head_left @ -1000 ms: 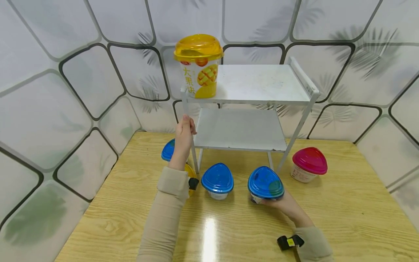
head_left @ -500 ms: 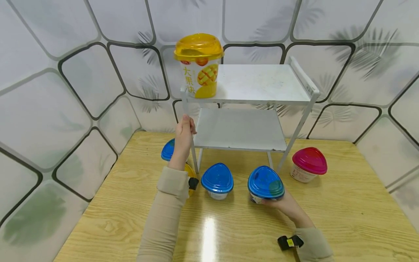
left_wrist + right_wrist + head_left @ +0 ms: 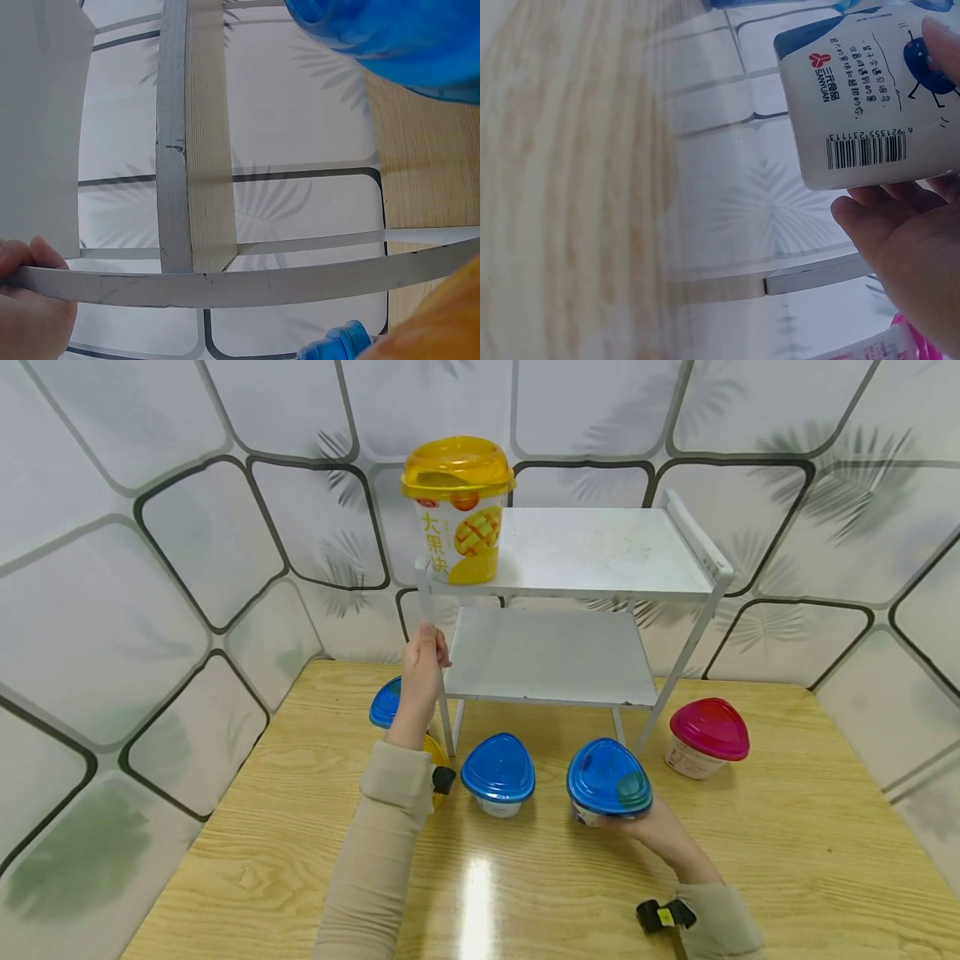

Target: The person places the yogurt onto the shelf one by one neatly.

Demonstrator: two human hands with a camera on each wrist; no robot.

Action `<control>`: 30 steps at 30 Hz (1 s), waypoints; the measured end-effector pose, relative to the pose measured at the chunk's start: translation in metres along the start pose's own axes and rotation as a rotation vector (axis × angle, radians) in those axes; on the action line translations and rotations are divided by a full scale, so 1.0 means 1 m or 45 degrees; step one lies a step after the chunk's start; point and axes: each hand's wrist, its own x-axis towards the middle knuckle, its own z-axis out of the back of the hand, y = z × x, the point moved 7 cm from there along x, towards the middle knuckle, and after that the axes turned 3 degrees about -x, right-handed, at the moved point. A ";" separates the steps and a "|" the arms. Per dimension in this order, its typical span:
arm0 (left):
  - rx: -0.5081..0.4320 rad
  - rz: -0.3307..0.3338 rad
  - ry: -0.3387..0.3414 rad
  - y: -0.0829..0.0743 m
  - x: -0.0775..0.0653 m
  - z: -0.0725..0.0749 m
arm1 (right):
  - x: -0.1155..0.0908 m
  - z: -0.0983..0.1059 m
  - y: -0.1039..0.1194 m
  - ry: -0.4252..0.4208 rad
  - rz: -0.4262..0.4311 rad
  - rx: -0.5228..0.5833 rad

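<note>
My left hand (image 3: 424,681) grips the left front leg of a white two-tier metal rack (image 3: 551,652). In the left wrist view the fingers (image 3: 34,307) curl round that leg (image 3: 225,291). With my right hand (image 3: 663,835) I hold a blue-lidded yogurt tub (image 3: 607,777) in front of the rack's right side. The right wrist view shows its printed white side (image 3: 862,112), with the thumb on one face and the fingers at the lower edge. To its left stands another blue-lidded tub (image 3: 498,768), apart from both hands.
A tall yellow-lidded cup (image 3: 457,510) stands on the rack's top shelf, at the left. One pink-lidded tub (image 3: 708,735) sits right of the rack. Behind my left arm, a blue-lidded tub (image 3: 385,703) and a yellow lid (image 3: 437,750) are partly hidden. The wooden table (image 3: 810,843) meets patterned walls.
</note>
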 end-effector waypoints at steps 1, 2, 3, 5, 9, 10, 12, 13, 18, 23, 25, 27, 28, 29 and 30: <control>0.003 0.001 0.001 0.000 0.000 0.000 | 0.000 0.000 0.001 0.003 0.007 0.002; 0.006 0.003 0.003 0.000 0.000 0.000 | 0.000 0.000 0.002 0.004 0.013 0.001; 0.007 0.005 0.004 0.000 0.000 0.000 | 0.000 -0.001 0.004 0.006 0.018 -0.002; 0.007 0.010 0.003 0.001 0.000 0.000 | 0.000 -0.001 0.006 0.007 0.027 -0.007; 0.007 0.021 0.002 0.002 0.000 0.001 | -0.001 -0.001 0.011 0.006 0.042 -0.014; 0.007 0.024 0.001 0.002 0.000 0.001 | -0.001 -0.001 0.012 0.006 0.044 -0.015; 0.014 0.029 0.000 0.002 0.000 0.001 | -0.001 -0.002 0.014 0.006 0.043 -0.019; 0.016 0.031 -0.002 0.002 0.000 0.001 | -0.001 -0.002 0.015 0.007 0.042 -0.019; 0.022 0.028 0.001 0.001 0.000 0.000 | -0.001 -0.002 0.018 0.011 0.037 -0.030; 0.026 0.025 -0.003 0.001 0.000 0.001 | -0.001 -0.002 0.022 0.015 0.065 -0.022; 0.027 0.021 -0.008 0.001 0.000 0.001 | -0.002 -0.002 0.024 0.014 0.067 -0.019; 0.022 0.009 -0.009 0.000 0.000 0.001 | -0.003 -0.003 0.026 0.012 0.061 -0.016; 0.023 0.003 -0.007 0.000 0.000 0.000 | -0.003 -0.004 0.027 0.012 0.059 -0.015; 0.022 -0.002 -0.004 0.000 -0.001 0.000 | -0.003 -0.004 0.028 0.012 0.057 -0.015; 0.021 -0.005 -0.003 0.000 -0.001 0.000 | -0.003 -0.005 0.029 0.012 0.056 -0.015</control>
